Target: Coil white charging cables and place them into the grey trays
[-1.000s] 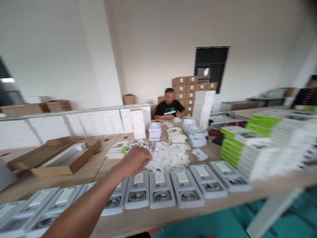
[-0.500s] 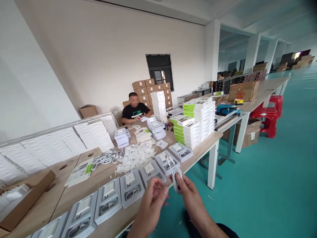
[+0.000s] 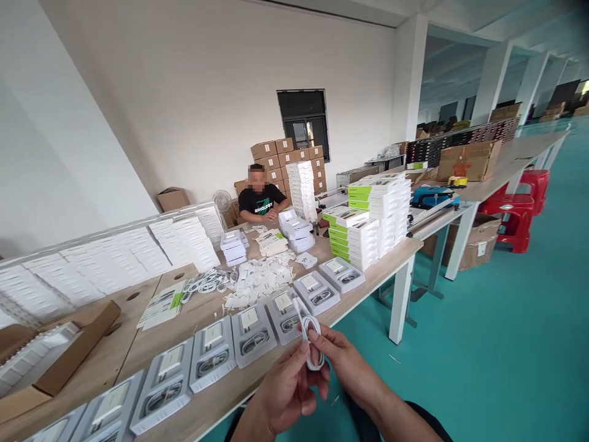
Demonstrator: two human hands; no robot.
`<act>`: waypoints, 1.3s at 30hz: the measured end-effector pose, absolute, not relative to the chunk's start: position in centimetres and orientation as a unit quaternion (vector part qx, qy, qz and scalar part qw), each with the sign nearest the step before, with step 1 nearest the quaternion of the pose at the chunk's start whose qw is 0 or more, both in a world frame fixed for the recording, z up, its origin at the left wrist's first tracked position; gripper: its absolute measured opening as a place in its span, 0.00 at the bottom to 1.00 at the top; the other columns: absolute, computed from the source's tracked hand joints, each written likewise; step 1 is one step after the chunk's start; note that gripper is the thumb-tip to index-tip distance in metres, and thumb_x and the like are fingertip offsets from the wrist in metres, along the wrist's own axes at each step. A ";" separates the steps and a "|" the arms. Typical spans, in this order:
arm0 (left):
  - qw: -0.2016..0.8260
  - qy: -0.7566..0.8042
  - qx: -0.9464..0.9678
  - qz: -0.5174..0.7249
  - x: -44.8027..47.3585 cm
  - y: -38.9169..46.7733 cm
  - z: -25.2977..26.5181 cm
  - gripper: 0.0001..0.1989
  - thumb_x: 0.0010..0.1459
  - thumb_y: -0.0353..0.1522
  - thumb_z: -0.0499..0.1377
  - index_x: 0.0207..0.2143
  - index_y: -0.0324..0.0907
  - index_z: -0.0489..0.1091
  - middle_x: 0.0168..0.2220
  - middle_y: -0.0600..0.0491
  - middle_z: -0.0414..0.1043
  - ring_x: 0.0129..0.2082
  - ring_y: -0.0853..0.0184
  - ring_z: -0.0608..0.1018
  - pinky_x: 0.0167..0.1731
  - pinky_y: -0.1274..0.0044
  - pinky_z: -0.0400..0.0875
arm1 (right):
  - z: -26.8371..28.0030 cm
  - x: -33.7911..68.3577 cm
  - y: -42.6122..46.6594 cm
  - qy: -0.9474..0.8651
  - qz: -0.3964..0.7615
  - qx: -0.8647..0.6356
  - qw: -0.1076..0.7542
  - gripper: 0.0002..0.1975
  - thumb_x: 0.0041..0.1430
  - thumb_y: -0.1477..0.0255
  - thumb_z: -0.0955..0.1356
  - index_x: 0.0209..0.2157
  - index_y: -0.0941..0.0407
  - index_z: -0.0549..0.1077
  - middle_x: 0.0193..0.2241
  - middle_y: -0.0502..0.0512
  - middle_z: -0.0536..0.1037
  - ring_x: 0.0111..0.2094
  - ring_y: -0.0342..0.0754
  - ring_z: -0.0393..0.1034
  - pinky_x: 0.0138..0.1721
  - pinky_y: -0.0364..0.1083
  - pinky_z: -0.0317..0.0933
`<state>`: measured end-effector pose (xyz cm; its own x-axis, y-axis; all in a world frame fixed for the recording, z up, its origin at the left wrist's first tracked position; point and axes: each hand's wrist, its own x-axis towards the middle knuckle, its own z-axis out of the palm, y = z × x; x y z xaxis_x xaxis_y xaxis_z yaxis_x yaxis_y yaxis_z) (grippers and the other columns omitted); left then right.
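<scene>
A coiled white charging cable (image 3: 315, 362) is held up over the table's front edge, one straight end rising from the loops. My right hand (image 3: 346, 362) pinches the coil from the right, its thumb across the strands. My left hand (image 3: 288, 383) is closed on the coil's left side, thumb against the strands and the other fingers curled beneath. Just beyond my hands, a grey tray (image 3: 284, 314) holds a white charger and a coiled cable. Similar trays, such as this one (image 3: 252, 334), run in a row along the near edge.
Loose white paper pieces (image 3: 262, 277) and a heap of cables (image 3: 209, 281) lie behind the trays. White-and-green boxes (image 3: 380, 215) are stacked at the table's right end. An open carton (image 3: 59, 362) sits at left. A person (image 3: 261, 199) sits across the table.
My left hand has moved in from beside the cable and now touches the coil along with my right. The view has shifted slightly.
</scene>
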<state>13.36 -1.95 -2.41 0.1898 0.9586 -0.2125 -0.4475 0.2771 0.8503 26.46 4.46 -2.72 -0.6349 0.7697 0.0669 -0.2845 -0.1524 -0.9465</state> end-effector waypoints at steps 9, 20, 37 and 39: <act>0.596 0.495 0.421 0.471 12.0 -2.3 0.1 0.25 0.61 0.51 0.53 0.22 0.41 0.55 0.21 0.60 0.51 0.19 0.77 0.53 0.19 0.79 0.41 | 0.1 29.5 7.9 -0.882 0.028 -0.228 0.411 0.19 0.66 0.72 0.61 0.58 0.48 0.64 0.59 0.54 0.69 0.62 0.55 0.56 0.55 0.57 0.60; 0.595 0.489 0.282 0.571 12.9 -1.0 -1.9 0.23 0.54 0.52 0.60 0.31 0.43 0.59 0.25 0.60 0.60 0.19 0.77 0.59 0.18 0.81 0.42 | 2.0 28.6 5.7 -0.875 0.156 -0.317 0.330 0.09 0.67 0.70 0.58 0.32 0.53 0.65 0.23 0.47 0.70 0.24 0.43 0.61 0.25 0.45 0.50; 0.672 0.440 0.245 0.543 13.1 -1.0 -3.0 0.21 0.58 0.50 0.58 0.37 0.41 0.63 0.24 0.60 0.52 0.19 0.77 0.54 0.18 0.82 0.40 | -3.3 27.0 5.2 -0.756 0.336 -0.362 0.429 0.16 0.64 0.59 0.61 0.40 0.53 0.74 0.27 0.53 0.73 0.26 0.48 0.67 0.28 0.48 0.62; 0.640 0.455 0.286 0.549 12.9 -1.2 -2.6 0.20 0.58 0.50 0.58 0.38 0.43 0.63 0.25 0.60 0.54 0.20 0.76 0.55 0.19 0.82 0.45 | -3.5 27.5 5.6 -0.793 0.201 -0.359 0.448 0.16 0.64 0.63 0.62 0.49 0.52 0.72 0.42 0.60 0.74 0.41 0.55 0.70 0.39 0.53 0.66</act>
<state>12.90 -1.19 -2.63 -0.0167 0.9630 -0.2691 -0.4422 0.2343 0.8658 27.51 5.59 -3.47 -0.3399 0.7506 0.5667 0.3904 0.6608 -0.6410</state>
